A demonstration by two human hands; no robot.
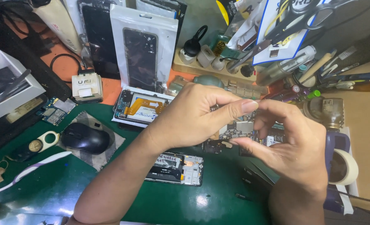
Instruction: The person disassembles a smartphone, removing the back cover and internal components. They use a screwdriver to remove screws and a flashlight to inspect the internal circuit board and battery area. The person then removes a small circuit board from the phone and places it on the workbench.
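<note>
My left hand (pixel 195 114) and my right hand (pixel 291 143) meet above the green mat (pixel 110 187), both pinching a small phone circuit board (pixel 237 130) held between their fingertips. The board shows metal shields and dark chips; its right part is hidden behind my right fingers. Below the hands an opened phone frame (pixel 177 168) lies on the mat. A second opened phone with an orange flex cable (pixel 140 107) rests behind my left hand.
A black computer mouse (pixel 84 137) sits on a grey pad at left, with a white toothbrush (pixel 27 171) nearby. Packaged phone screens (pixel 142 52) lean at the back. Tools, pens and scissors (pixel 305 18) crowd the right rear. A tape roll (pixel 345 166) stands at right.
</note>
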